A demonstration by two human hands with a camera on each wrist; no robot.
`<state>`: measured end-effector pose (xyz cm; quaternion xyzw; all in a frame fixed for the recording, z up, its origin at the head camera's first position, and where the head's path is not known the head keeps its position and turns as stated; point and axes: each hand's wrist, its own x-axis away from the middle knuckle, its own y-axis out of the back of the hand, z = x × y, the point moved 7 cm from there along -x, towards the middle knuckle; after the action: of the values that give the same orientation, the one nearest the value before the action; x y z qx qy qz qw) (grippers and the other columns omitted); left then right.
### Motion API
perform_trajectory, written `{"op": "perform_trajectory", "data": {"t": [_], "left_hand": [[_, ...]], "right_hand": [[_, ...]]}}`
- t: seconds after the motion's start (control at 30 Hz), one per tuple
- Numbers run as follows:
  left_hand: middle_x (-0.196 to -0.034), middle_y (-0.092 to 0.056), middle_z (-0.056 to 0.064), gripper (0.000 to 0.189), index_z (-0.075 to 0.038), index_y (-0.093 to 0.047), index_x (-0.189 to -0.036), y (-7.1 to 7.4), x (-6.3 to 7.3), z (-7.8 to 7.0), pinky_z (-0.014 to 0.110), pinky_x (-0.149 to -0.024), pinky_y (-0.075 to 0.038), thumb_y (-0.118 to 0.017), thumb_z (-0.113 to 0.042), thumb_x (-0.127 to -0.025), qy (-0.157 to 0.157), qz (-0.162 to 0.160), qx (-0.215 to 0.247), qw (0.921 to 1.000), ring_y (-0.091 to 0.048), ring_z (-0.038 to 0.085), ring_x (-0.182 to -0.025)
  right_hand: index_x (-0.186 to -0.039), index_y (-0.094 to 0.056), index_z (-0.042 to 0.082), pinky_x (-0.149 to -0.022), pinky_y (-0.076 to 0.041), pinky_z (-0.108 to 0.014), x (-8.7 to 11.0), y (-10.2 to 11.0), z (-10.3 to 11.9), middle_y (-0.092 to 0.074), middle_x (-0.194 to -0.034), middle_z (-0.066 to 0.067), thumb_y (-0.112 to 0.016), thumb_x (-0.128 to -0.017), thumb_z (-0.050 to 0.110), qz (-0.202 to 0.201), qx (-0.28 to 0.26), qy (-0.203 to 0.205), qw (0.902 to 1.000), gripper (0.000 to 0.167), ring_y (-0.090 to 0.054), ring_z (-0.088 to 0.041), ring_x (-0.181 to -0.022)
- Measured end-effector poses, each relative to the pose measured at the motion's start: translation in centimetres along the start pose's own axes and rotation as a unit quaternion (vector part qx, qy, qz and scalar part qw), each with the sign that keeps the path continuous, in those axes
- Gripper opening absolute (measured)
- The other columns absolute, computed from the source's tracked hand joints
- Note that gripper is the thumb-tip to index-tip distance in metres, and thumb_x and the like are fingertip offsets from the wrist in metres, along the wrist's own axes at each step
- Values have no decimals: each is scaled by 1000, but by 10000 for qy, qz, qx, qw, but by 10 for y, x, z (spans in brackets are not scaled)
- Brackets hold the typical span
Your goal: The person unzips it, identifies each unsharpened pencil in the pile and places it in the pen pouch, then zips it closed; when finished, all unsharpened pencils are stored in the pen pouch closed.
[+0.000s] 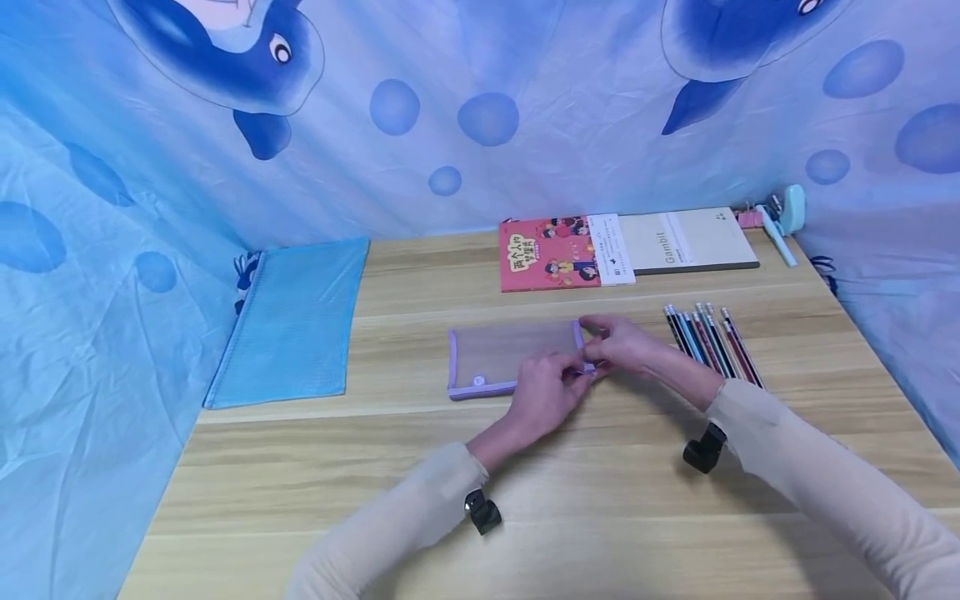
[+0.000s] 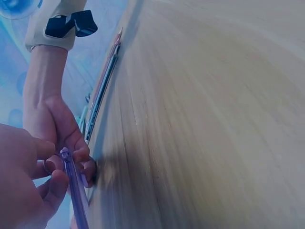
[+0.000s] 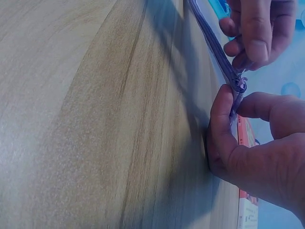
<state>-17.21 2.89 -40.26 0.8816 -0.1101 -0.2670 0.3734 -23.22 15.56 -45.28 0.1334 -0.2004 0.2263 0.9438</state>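
Observation:
A see-through pencil pouch (image 1: 487, 354) with purple edging and a snap button lies mid-table, its zipper edge facing me. At its right front corner both hands meet. My right hand (image 1: 618, 343) grips that corner between thumb and fingers; the right wrist view shows the thumb and a finger (image 3: 221, 109) on either side of the purple zipper end (image 3: 239, 85). My left hand (image 1: 543, 392) pinches at the zipper's end just beside it. In the left wrist view a small ring-shaped pull (image 2: 47, 166) shows between its fingertips, beside the purple zipper strip (image 2: 76, 191).
Several pencils (image 1: 708, 337) lie right of the pouch, partly behind my right forearm. A red booklet (image 1: 540, 258) and a cream notebook (image 1: 697, 242) lie behind it. A blue mesh folder (image 1: 292, 325) is at left; a light-blue pen (image 1: 776, 236) and small stationery sit back right.

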Motion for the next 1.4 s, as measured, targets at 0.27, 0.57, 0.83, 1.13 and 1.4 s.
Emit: {"op": "perform_trajectory", "data": {"t": [0.27, 0.57, 0.83, 1.13, 1.4], "left_hand": [[-92, -66, 7, 26, -5, -74, -106, -4, 2, -4, 21, -73, -52, -81, -9, -81, -328, 212, -290, 9988, -62, 17, -82], [-90, -62, 7, 19, -3, -74, -100, -10, 8, -9, 24, -72, -52, -77, -13, -84, -1024, 416, -1721, 9789, -57, 18, -81], [-95, -65, 9, 21, -2, -74, -105, -7, 11, -12, 25, -79, -53, -75, -14, -88, -1337, 146, -1947, 9716, -60, 20, -84], [-93, -63, 7, 26, -2, -75, -109, 0, 16, -7, 22, -78, -53, -77, -13, -85, -1331, -43, -2031, 9701, -58, 18, -85], [-94, -65, 7, 16, -5, -76, -99, 5, 24, 5, 25, -84, -52, -75, -11, -85, -1216, 110, -2030, 9715, -60, 19, -90]], "right_hand": [[-156, -14, -7, -77, -57, -36, 1, 0, 0, -59, -114, -28, -61, -89, -2, -65, -4, -56, 10000, 82, -65, -26, -87], [-156, -15, -6, -78, -57, -35, 3, 0, 0, -58, -118, -27, -61, -90, 1, -100, 128, -171, 9997, 81, -65, -25, -88], [-154, -13, -11, -82, -57, -34, 13, -7, -1, -54, -127, -34, -56, -94, 0, 2, -249, -125, 9996, 75, -67, -24, -93], [-158, -16, 0, -85, -56, -34, 10, -6, -3, -49, -133, -31, -60, -95, 1, -197, -315, -3, 9993, 77, -65, -26, -98], [-158, -16, 1, -85, -56, -36, 11, -5, -4, -47, -135, -30, -61, -94, 1, -126, -232, -24, 9996, 78, -63, -29, -100]]}}
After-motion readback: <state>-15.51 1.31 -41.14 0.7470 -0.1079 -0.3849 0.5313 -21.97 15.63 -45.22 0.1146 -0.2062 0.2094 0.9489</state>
